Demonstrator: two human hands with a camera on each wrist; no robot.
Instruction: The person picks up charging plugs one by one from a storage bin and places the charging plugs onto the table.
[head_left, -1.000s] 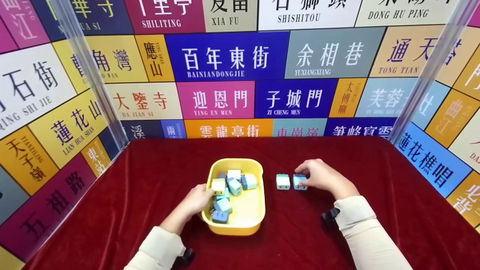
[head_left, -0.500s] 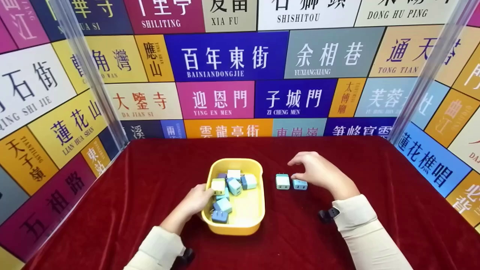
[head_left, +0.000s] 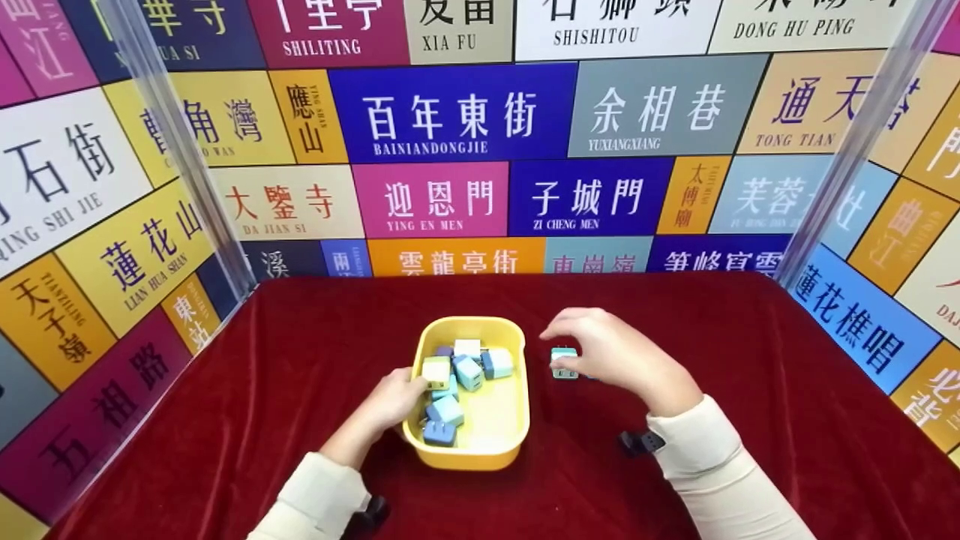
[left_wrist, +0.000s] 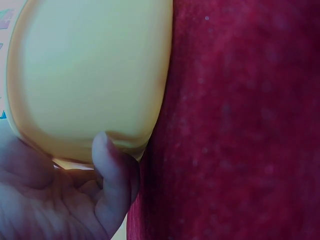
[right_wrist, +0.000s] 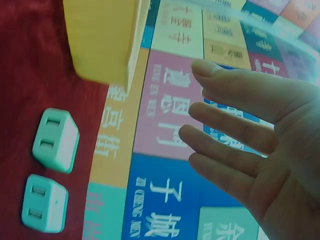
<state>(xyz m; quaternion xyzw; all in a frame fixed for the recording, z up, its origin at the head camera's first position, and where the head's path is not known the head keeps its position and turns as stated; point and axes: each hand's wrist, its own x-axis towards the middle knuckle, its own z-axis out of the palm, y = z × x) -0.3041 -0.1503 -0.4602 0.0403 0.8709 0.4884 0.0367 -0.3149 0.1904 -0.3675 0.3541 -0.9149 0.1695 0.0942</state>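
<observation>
My left hand (head_left: 397, 401) grips the left rim of a yellow plastic bin (head_left: 491, 459), thumb over the edge. In the left wrist view its curled fingers (left_wrist: 107, 160) lie against the bin's outer wall. Several cube-shaped USB charger plugs, white, light blue, dark blue and yellow, lie jumbled toward the bin's left side. My right hand (head_left: 619, 360) is held over two more chargers right of the bin, its fingers apart and nothing in them. The right wrist view shows both, a mint-and-white charger (right_wrist: 56, 140) and a light blue charger (right_wrist: 45, 204), side by side with their ports showing.
A dark red velvet cloth (head_left: 315, 322) covers the table. Behind and at both sides stand panels (head_left: 450, 112) of colourful street-name signs, with clear corner posts (head_left: 847, 150) between them.
My right hand has let go of the light blue charger, lifted, then moved left over the mint-and-white one. The light blue charger stays in place, now mostly hidden from the head view. The left hand keeps its grip.
</observation>
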